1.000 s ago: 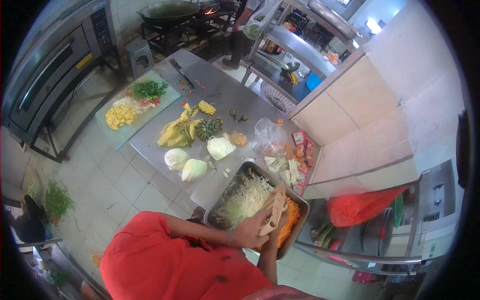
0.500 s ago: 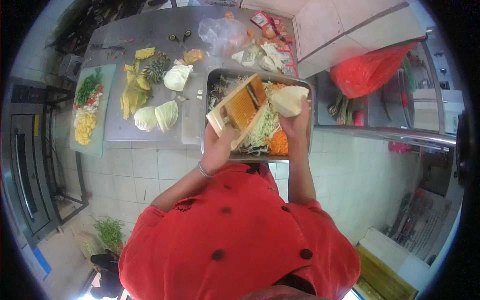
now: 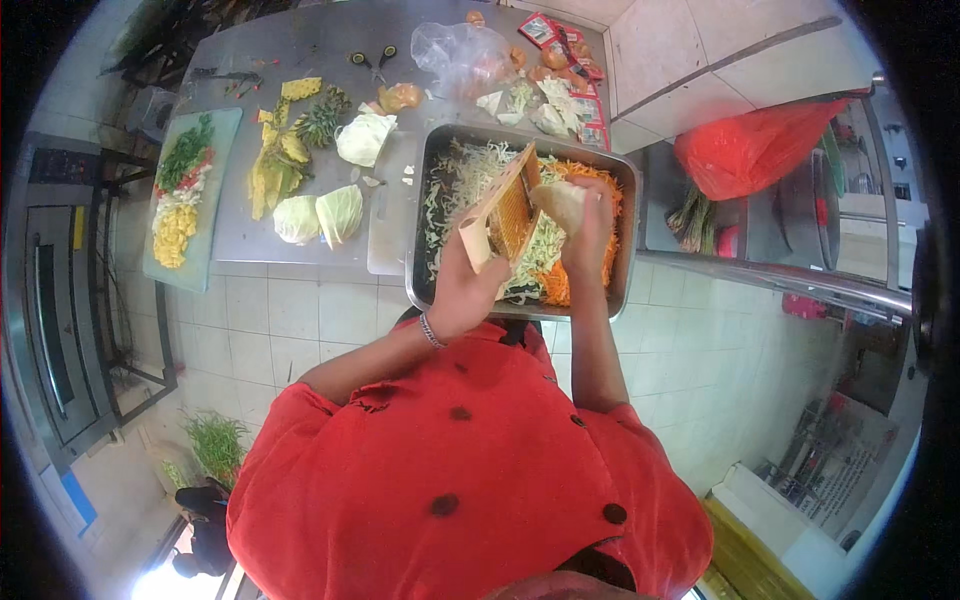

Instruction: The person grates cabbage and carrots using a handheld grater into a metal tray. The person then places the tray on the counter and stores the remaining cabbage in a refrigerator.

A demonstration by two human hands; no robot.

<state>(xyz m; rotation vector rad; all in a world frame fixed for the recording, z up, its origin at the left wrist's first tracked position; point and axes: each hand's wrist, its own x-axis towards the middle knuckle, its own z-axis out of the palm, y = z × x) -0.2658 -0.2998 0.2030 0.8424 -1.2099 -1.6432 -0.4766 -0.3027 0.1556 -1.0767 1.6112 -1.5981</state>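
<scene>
My left hand (image 3: 468, 292) is wrapped round the lower end of a wooden vegetable slicer (image 3: 512, 215) with a ridged yellow face. The slicer tilts over a deep metal tray (image 3: 425, 190). My right hand (image 3: 592, 230) grips a pale cabbage chunk (image 3: 560, 203) at the right side of the slicer; whether it touches the blade is hidden. Inside the tray, shredded cabbage (image 3: 470, 165) lies on the left and in the middle, and shredded carrot (image 3: 617, 190) on the right.
A white cutting board (image 3: 386, 240) adjoins the tray's left side. Farther left are cabbage pieces (image 3: 340, 212), pineapple peel (image 3: 275, 178), scissors (image 3: 375, 65) and a green board (image 3: 217, 190) bearing chopped vegetables. Behind the tray lie cabbage scraps (image 3: 552, 110) and a clear plastic bag (image 3: 450, 55). A red bag (image 3: 755, 150) hangs right.
The slicer has turned steeper, and my left hand has shifted right. My right hand has drawn the cabbage chunk left and tipped it toward the slicer's face.
</scene>
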